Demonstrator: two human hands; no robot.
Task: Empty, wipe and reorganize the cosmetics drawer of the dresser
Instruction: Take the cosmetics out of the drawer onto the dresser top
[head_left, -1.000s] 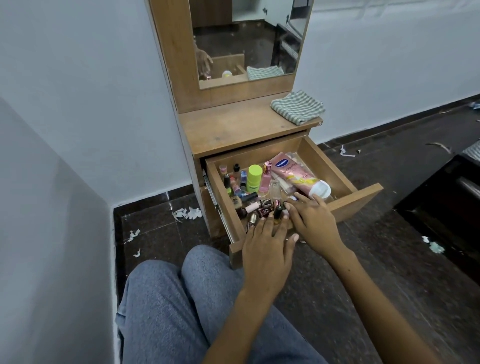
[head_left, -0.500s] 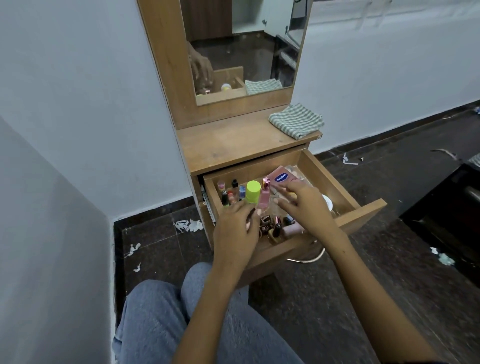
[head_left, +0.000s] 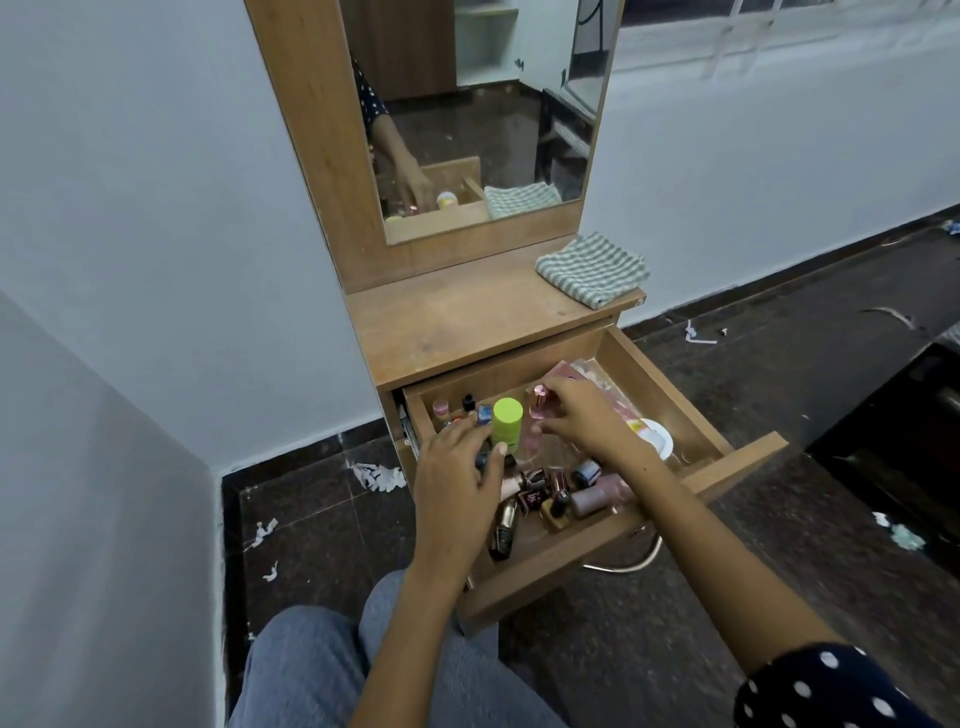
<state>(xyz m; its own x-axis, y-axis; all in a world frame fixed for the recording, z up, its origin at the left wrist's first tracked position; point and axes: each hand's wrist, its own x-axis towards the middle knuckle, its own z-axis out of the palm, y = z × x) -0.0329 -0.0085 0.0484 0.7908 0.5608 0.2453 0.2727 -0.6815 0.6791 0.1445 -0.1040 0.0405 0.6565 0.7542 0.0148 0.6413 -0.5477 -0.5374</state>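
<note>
Cosmetics crowd the open drawer (head_left: 727, 467) of the wooden dresser (head_left: 467, 332), which stands pulled well out over the dark tiled floor (head_left: 779, 545). Both hands are down inside it. The left hand (head_left: 457, 483) reaches in at the near left, fingers spread and loosely bent over small bottles, its fingertips by a little blue-capped bottle (head_left: 485, 414); whether it actually grasps anything cannot be told. The right hand (head_left: 587, 421) comes in from the right, its fingers curled round the pink bottle with a rose-gold cap (head_left: 537, 410), pinching it near the top. Just left of that bottle stands a lime-green capped container (head_left: 507, 423), upright, between the two hands. Toward the drawer's front lie several nail-polish bottles (head_left: 530, 488) on their sides in a loose heap, with a dark tube (head_left: 503, 527) nearest the front panel. A pink lotion tube (head_left: 623, 410) with a white cap lies along the right side, mostly hidden under the right forearm. On the dresser top, at its right edge, sits a folded green-and-white striped cloth (head_left: 592, 267). The mirror (head_left: 483, 114) above reflects an arm and the cloth. Blue jeans cover the person's knee (head_left: 332, 670) at the bottom.
</note>
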